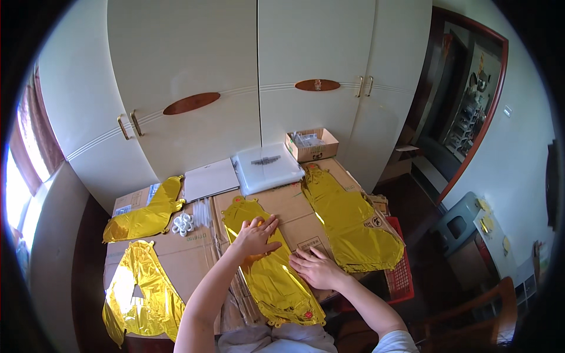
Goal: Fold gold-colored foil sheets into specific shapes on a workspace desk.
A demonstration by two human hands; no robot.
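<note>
A flat gold foil balloon (273, 288), long and narrow with small tabs at its ends, lies in front of me on the cardboard (194, 259). My left hand (254, 236) rests palm down on its upper half, fingers outstretched. Flat at the balloon's right edge is my right hand (315, 267), fingers spread and partly over the cardboard. Neither hand grips anything. To the right lies another gold foil balloon (347, 217), wide at its near end. On the left are an A-shaped gold foil balloon (168, 297) and a bent gold foil balloon (147, 219) farther back.
White ribbon loops (183, 224) lie beside clear thin tubes (202, 213). Behind are a pale flat sheet (210, 180), a stack of clear plastic bags (268, 176) and a small carton (321, 152). A red basket (402, 282) stands below the right edge, near a wooden chair (500, 306).
</note>
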